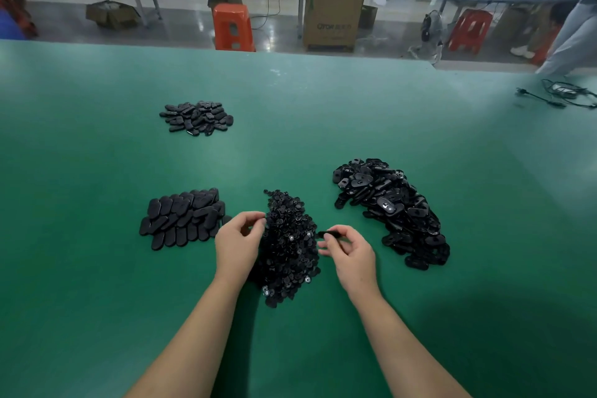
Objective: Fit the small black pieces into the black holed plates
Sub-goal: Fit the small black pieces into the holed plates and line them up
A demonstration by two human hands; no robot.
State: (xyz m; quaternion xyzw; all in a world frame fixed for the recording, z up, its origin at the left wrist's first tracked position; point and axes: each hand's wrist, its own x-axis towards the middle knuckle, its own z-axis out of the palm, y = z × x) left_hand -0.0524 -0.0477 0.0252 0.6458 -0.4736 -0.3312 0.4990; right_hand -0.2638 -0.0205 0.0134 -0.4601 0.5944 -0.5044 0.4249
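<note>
Small black pieces [287,245] heaped centre on green worktop [97,268]; left hand [237,241] fingers curled at heap edge, grip unclear; right hand [350,254] fingers pinch holed plate [332,234]; plate piles [392,208] right, [184,218] left, [197,118] far.

Even overhead light, soft shadows, edges warped.

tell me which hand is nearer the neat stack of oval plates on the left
Left. The left hand sits right beside the stack of oval plates, nearly touching its right edge. The right hand is across the pile of small pieces, pinching a black plate.
</note>
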